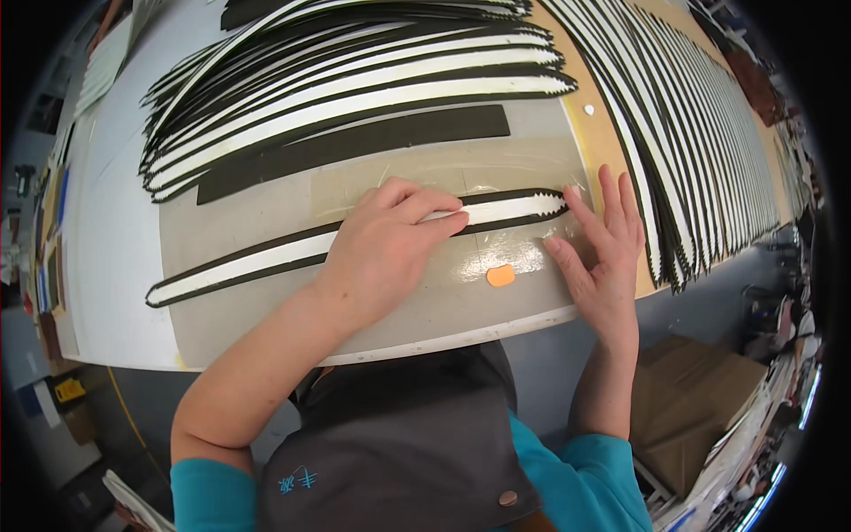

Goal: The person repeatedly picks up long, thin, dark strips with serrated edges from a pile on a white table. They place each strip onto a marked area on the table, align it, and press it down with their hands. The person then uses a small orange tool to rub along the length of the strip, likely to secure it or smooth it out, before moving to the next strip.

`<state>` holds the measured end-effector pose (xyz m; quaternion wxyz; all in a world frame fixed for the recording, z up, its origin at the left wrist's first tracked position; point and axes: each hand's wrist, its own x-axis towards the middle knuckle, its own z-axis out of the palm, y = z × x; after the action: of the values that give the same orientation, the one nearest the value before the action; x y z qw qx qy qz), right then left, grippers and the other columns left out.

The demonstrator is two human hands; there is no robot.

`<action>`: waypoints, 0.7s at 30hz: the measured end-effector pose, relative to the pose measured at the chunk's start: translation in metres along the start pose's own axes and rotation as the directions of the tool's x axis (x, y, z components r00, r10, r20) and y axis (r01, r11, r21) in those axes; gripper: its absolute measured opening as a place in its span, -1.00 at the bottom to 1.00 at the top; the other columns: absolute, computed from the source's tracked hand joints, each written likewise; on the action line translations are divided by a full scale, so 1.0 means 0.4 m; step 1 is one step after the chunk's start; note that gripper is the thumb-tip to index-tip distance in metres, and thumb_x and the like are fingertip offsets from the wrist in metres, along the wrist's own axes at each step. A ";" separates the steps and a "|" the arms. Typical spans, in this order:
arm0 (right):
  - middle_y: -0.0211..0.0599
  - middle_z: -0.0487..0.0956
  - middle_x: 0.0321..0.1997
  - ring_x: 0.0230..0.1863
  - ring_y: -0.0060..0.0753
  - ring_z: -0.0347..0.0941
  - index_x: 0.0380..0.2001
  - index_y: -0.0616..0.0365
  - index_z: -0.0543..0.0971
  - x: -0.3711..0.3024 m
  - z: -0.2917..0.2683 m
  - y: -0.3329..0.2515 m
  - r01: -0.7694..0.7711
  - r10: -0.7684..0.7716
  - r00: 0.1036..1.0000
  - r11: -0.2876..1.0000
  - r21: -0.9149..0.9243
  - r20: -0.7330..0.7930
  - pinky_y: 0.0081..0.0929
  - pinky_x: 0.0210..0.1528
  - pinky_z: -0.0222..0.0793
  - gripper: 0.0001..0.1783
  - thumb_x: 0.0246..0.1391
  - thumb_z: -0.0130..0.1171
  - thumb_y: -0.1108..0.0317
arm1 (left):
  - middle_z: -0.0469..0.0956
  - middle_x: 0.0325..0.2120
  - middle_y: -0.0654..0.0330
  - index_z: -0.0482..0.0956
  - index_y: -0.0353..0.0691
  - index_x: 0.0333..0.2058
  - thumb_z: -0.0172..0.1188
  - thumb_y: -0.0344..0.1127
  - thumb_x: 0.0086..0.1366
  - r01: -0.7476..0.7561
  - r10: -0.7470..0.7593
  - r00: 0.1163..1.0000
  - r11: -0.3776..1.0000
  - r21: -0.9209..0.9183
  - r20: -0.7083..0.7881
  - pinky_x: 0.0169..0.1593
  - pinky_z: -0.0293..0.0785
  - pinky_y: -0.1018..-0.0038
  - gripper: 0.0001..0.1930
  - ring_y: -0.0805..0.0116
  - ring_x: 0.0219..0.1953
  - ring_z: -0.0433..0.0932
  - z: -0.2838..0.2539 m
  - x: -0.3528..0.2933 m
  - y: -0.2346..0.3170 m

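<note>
A long strip [248,263], white down the middle with black edges and a jagged white tip at its right end, lies across the grey mat [381,319] before me. My left hand [381,239] rests over its middle, thumb and fingers pinched onto the strip. At the strip's pointed right end is my right hand [607,248], fingers spread and holding nothing. Its index fingertip is at or touching the tip. A small orange piece [501,276] lies on the mat between my hands, nearer to me than the strip.
Beyond the strip lies a flat black band [355,152], with a pile of similar black-and-white strips [372,93] behind it. More strips [700,133] are laid side by side on the tan board at the right. A small white bit [589,110] sits near them. A brown carton [691,408] stands below, right.
</note>
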<state>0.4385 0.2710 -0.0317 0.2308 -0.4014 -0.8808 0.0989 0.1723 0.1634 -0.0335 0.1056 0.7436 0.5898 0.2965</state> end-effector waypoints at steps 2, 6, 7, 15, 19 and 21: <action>0.09 0.33 0.53 0.64 0.20 0.00 0.11 0.06 0.68 0.028 -0.010 -0.003 0.016 -0.016 0.999 1.000 -0.016 0.034 0.05 0.55 -0.14 -0.45 0.02 0.52 0.19 | 0.66 0.00 0.25 0.74 -0.18 -0.03 0.19 -0.59 0.18 0.002 -0.002 1.000 1.000 0.002 0.014 0.10 0.52 0.29 -0.61 0.10 -0.01 0.49 -0.002 -0.001 -0.003; -0.04 0.52 0.30 0.55 0.13 0.19 -0.06 0.10 0.65 0.101 -0.029 0.004 0.104 -0.097 0.992 0.991 -0.079 0.079 0.07 0.53 -0.11 -0.52 -0.07 0.57 0.26 | 0.65 0.01 0.29 0.74 -0.17 -0.02 0.19 -0.54 0.20 -0.018 0.018 1.000 1.000 0.014 -0.010 0.11 0.52 0.31 -0.63 0.13 0.00 0.48 0.006 -0.009 -0.014; -0.07 0.55 0.25 0.52 0.11 0.24 -0.06 0.10 0.65 0.112 -0.039 0.001 0.125 -0.114 0.987 0.987 -0.101 0.109 0.06 0.53 -0.10 -0.52 -0.06 0.57 0.27 | 0.65 0.01 0.30 0.74 -0.17 -0.02 0.21 -0.54 0.19 -0.023 0.024 0.999 1.000 0.014 -0.023 0.11 0.52 0.32 -0.63 0.14 -0.01 0.48 0.009 -0.012 -0.016; -0.29 0.78 -0.11 0.07 -0.40 0.60 -0.10 0.17 0.73 0.056 0.092 -0.120 -0.343 0.340 0.923 0.518 0.783 0.180 -0.26 0.31 0.33 -0.68 0.02 0.50 0.49 | 0.64 0.02 0.33 0.74 -0.18 -0.01 0.25 -0.55 0.14 -0.100 0.099 0.993 0.995 -0.018 -0.062 0.14 0.52 0.33 -0.60 0.18 0.00 0.49 0.027 -0.016 -0.044; -0.36 0.78 -0.15 0.01 -0.39 0.62 -0.19 0.11 0.76 0.059 0.126 -0.162 -0.150 0.202 0.977 0.875 0.461 -0.065 -0.19 0.39 0.23 -0.79 0.05 0.46 0.46 | 0.64 0.02 0.31 0.73 -0.19 0.01 0.25 -0.55 0.13 -0.143 0.140 0.987 0.989 -0.031 -0.081 0.17 0.52 0.33 -0.58 0.17 0.02 0.50 0.034 -0.017 -0.061; -0.39 0.78 -0.18 -0.07 -0.38 0.64 -0.20 0.09 0.76 0.071 0.111 -0.182 0.026 0.002 0.991 0.979 0.202 -0.136 -0.18 0.40 0.21 -0.80 0.06 0.42 0.46 | 0.64 0.02 0.30 0.73 -0.20 0.01 0.25 -0.55 0.14 -0.156 0.154 0.986 0.987 -0.036 -0.060 0.19 0.51 0.33 -0.57 0.17 0.03 0.50 0.028 -0.013 -0.066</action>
<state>0.3527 0.2451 -0.0350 0.3304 -0.3762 -0.8508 0.1598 0.1566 0.1680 -0.0575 0.0804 0.7762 0.5267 0.3370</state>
